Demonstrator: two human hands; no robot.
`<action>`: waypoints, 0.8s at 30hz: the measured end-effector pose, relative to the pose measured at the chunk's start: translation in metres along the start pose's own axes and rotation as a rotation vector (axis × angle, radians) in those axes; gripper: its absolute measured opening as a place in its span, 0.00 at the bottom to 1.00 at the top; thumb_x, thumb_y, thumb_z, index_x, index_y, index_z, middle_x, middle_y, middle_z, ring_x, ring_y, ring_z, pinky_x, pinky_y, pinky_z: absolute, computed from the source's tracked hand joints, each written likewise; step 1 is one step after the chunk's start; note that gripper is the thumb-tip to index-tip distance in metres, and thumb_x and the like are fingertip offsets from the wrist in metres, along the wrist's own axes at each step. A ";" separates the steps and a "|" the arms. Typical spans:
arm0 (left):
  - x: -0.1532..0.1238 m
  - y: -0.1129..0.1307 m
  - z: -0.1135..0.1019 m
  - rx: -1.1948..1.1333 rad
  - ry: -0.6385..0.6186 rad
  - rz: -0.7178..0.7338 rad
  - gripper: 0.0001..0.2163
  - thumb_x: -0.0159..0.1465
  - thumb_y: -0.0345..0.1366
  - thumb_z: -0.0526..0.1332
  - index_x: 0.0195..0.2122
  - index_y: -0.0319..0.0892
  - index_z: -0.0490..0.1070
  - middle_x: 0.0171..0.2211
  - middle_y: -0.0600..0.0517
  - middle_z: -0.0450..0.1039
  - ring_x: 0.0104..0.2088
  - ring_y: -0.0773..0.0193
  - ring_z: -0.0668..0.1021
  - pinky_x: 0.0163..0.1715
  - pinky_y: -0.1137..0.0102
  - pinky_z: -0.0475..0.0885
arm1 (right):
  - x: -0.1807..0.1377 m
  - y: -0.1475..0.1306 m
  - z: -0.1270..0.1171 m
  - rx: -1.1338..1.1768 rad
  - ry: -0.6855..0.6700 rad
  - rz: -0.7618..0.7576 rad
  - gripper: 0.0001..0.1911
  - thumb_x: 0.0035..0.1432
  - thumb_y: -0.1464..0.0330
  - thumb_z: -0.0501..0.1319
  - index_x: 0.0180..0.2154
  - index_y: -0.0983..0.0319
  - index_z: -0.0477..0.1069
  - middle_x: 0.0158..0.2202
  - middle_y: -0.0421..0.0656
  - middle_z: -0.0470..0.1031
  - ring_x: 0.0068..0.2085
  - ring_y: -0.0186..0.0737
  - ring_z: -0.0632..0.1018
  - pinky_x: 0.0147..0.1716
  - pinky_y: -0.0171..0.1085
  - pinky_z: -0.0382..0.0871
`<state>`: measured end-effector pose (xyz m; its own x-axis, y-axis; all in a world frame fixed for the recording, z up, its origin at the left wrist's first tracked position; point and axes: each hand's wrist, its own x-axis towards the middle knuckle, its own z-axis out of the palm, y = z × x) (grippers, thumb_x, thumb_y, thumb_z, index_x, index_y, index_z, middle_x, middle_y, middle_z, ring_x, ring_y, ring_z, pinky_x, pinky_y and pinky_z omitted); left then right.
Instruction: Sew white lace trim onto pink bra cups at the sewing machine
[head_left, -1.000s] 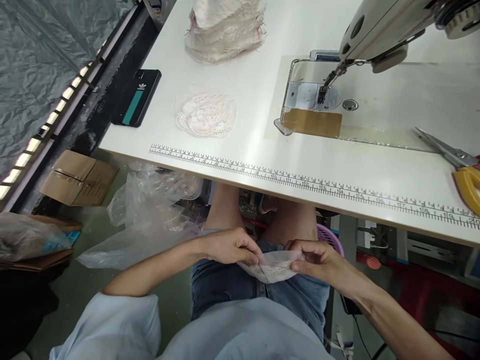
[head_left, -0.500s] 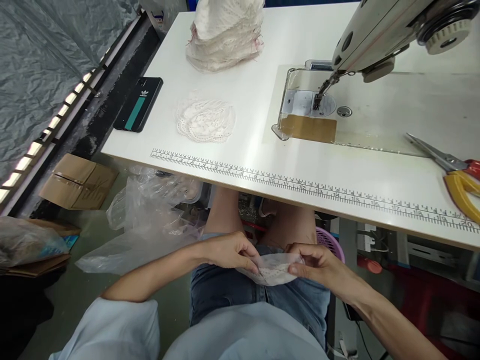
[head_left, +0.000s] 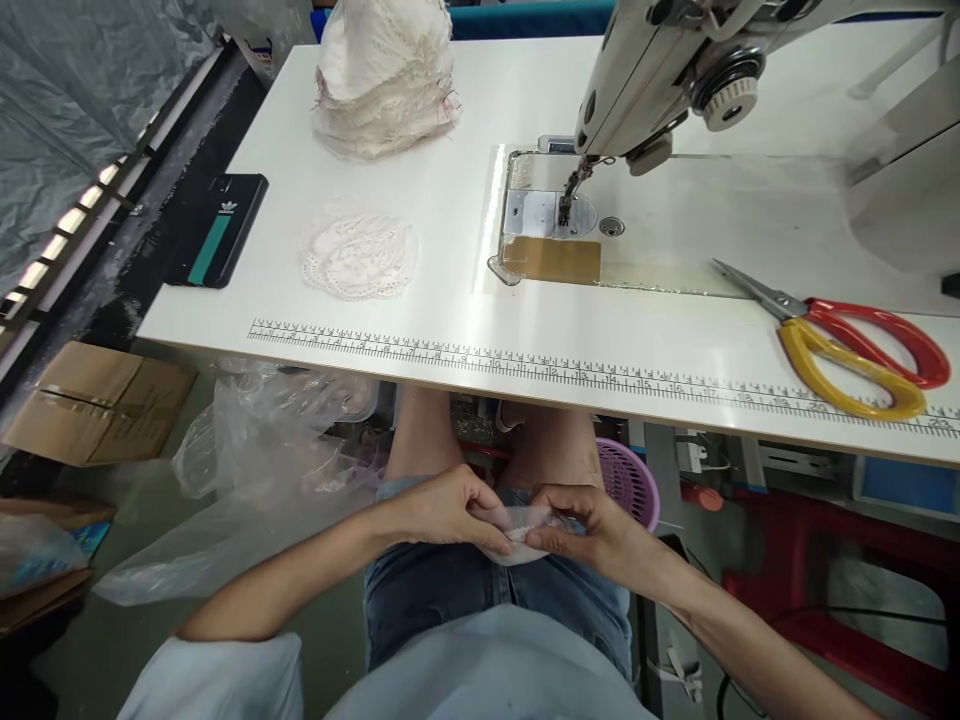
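Over my lap, below the table's front edge, I hold a small piece of sheer white lace fabric (head_left: pixel 516 550). My left hand (head_left: pixel 469 510) pinches its left side between thumb and fingers. On the other side my right hand (head_left: pixel 574 525) grips it the same way, with the thumb on top. The two thumbs are close together, and part of the fabric is hidden behind the fingers. Up on the table lies a similar scalloped white lace piece (head_left: pixel 360 257). A tall stack of white lace pieces (head_left: pixel 386 85) stands behind it.
A sewing machine (head_left: pixel 645 90) stands on the white table (head_left: pixel 450 310), which has a printed ruler along its front. Scissors (head_left: pixel 847 345) with red and yellow handles lie at the right. A black phone (head_left: pixel 221 235) rests at the left edge. Beneath are a purple basket (head_left: pixel 630 485) and plastic bags (head_left: pixel 262 480).
My hands have drawn closer together, bunching the lace fabric between them. The view has shifted to the right, so the whole scissors and more of the machine show.
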<state>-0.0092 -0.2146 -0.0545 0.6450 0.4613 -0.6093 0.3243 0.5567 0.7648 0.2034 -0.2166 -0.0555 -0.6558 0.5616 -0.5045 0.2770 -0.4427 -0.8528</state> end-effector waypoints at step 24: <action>-0.003 -0.005 0.002 -0.101 0.030 0.025 0.14 0.48 0.42 0.69 0.30 0.35 0.79 0.20 0.54 0.72 0.22 0.72 0.67 0.22 0.77 0.60 | -0.002 -0.006 0.002 -0.215 -0.024 -0.006 0.15 0.54 0.57 0.62 0.28 0.62 0.68 0.25 0.37 0.65 0.29 0.34 0.64 0.28 0.32 0.56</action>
<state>-0.0116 -0.2202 -0.0562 0.6308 0.4956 -0.5971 0.2361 0.6104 0.7561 0.2016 -0.2163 -0.0492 -0.6739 0.5460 -0.4978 0.4143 -0.2786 -0.8665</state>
